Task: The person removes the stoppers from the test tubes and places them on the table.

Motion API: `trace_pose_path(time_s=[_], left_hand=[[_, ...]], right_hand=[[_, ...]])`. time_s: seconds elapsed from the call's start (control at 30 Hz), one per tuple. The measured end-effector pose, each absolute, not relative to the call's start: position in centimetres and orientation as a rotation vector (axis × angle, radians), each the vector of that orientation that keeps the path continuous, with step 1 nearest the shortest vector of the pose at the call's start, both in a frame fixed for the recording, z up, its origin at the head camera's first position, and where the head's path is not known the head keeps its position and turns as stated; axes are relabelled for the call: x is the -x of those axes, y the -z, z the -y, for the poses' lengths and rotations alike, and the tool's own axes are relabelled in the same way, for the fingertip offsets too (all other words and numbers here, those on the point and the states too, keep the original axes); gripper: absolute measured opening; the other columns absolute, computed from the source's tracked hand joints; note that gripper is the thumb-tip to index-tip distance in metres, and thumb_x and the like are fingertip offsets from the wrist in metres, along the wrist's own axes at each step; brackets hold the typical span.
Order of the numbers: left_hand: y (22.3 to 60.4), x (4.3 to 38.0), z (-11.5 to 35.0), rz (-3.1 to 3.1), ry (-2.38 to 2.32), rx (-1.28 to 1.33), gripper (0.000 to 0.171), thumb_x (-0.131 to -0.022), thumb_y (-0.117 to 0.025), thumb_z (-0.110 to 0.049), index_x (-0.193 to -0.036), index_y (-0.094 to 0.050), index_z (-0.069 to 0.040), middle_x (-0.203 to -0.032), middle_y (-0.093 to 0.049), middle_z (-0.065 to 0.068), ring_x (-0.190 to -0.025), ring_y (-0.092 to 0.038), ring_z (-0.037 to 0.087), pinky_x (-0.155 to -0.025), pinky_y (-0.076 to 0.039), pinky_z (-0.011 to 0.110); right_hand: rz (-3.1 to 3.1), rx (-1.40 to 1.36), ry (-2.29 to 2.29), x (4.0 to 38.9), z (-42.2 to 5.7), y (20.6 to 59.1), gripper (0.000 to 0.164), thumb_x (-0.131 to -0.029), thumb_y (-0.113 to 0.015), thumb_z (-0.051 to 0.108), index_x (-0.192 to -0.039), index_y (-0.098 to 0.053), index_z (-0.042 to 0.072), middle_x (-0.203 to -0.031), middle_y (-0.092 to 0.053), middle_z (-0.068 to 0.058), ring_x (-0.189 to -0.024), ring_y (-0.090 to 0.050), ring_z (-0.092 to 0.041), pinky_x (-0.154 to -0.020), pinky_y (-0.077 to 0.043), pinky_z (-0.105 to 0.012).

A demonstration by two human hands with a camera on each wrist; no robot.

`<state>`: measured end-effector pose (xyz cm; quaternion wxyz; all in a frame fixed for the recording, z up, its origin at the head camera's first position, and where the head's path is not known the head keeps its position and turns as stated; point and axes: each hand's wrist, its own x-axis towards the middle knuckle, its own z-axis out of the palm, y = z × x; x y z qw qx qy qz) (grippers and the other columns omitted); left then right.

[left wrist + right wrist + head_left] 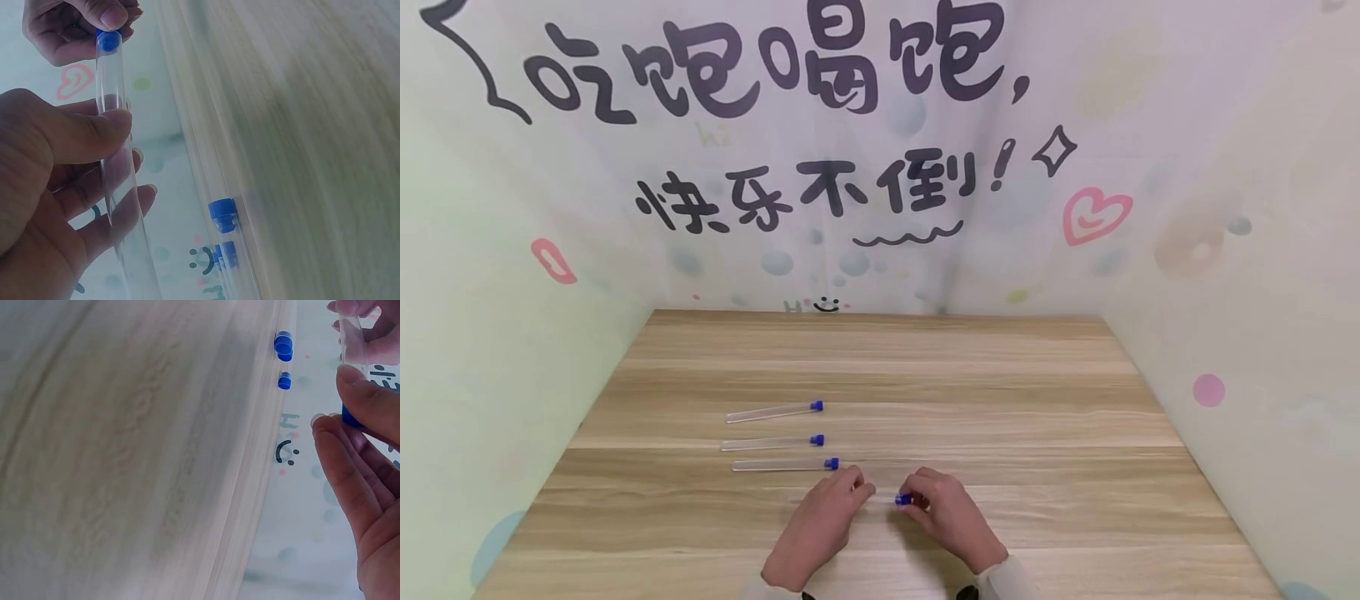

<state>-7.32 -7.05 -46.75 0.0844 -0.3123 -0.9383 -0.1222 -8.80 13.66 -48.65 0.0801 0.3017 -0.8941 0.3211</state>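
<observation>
A clear test tube [112, 78] lies between the thumb and fingers of my left hand [820, 521], held above the table near its front. At the tube's end sits a blue cap [902, 500], which my right hand [947, 512] pinches between thumb and fingers. The left wrist view shows the cap's lower part inside the tube mouth. In the right wrist view my right thumb [369, 400] covers much of the cap. Just beyond my left hand, the nearest of three other capped tubes [782, 465] rests on the table.
Two more tubes with blue caps, a middle one [767, 445] and a far one [767, 412], lie roughly parallel on the wood-grain table [1000, 383]. A printed curtain [880, 275] rises behind the table's back edge, and pale walls stand at both sides.
</observation>
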Motion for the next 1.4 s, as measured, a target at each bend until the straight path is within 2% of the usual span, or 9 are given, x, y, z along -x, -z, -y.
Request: trace_pose_path(time_s=[0.2, 0.43, 0.67, 0.9, 1.13, 1.4], left_hand=[[46.7, 7.3, 7.1, 2.802, 0.357, 0.930, 0.031, -0.075, -0.070, 0.007, -0.100, -0.068, -0.011, -0.089, -0.052, -0.003, -0.080, -0.049, 0.009, -0.069, -0.046, 0.021], [46.8, 7.2, 7.1, 2.798, 0.362, 0.914, 0.031, -0.076, -0.070, 0.008, -0.101, -0.066, -0.009, -0.091, -0.056, -0.002, -0.085, -0.054, 0.011, -0.073, -0.049, 0.023], [46.7, 7.1, 7.3, 2.806, 0.380, 0.895, 0.028, -0.076, -0.068, 0.009, -0.098, -0.066, -0.008, -0.089, -0.056, -0.002, -0.084, -0.055, 0.011, -0.072, -0.049, 0.025], [47.1, 7.0, 8.0, 2.825, 0.409, 0.872, 0.024, -0.078, -0.068, 0.006, -0.097, -0.067, -0.008, -0.086, -0.054, -0.002, -0.080, -0.052, 0.011, -0.069, -0.048, 0.024], [47.6, 6.9, 9.0, 2.857, 0.449, 0.805, 0.023, -0.080, -0.066, 0.007, -0.097, -0.066, -0.009, -0.089, -0.051, -0.001, -0.079, -0.050, 0.011, -0.065, -0.047, 0.022], [47.7, 6.7, 10.0, 2.900, 0.455, 0.772, 0.020, -0.081, -0.065, 0.005, -0.096, -0.067, -0.008, -0.089, -0.053, -0.002, -0.082, -0.054, 0.013, -0.068, -0.049, 0.025]], right_hand=[[2.651, -0.936, -0.959, 8.8, -13.8, 48.7, 0.017, -0.072, -0.080, 0.006, -0.081, -0.067, 0.012, -0.079, -0.065, 0.003, -0.068, -0.056, 0.002, -0.060, -0.047, -0.009], [2.660, -0.891, -0.944, 8.7, -13.9, 48.7, 0.019, -0.072, -0.080, 0.008, -0.088, -0.068, 0.010, -0.082, -0.066, 0.002, -0.069, -0.059, -0.001, -0.060, -0.049, -0.012], [2.642, -0.869, -0.958, 8.7, -14.4, 48.7, 0.019, -0.071, -0.080, 0.006, -0.085, -0.068, 0.011, -0.080, -0.065, 0.002, -0.067, -0.058, 0.000, -0.060, -0.049, -0.013], [2.719, -0.698, -0.884, 8.8, -15.5, 48.6, 0.018, -0.071, -0.081, 0.009, -0.084, -0.070, 0.013, -0.081, -0.062, 0.006, -0.069, -0.059, -0.006, -0.062, -0.051, -0.019], [2.689, -0.591, -0.838, 8.9, -17.3, 48.7, 0.020, -0.068, -0.082, 0.006, -0.080, -0.068, 0.015, -0.077, -0.058, 0.009, -0.066, -0.054, -0.004, -0.060, -0.048, -0.019], [2.861, -0.505, -0.781, 8.5, -18.3, 48.6, 0.016, -0.071, -0.079, 0.007, -0.081, -0.070, 0.015, -0.080, -0.061, 0.009, -0.071, -0.058, -0.006, -0.065, -0.050, -0.021]])
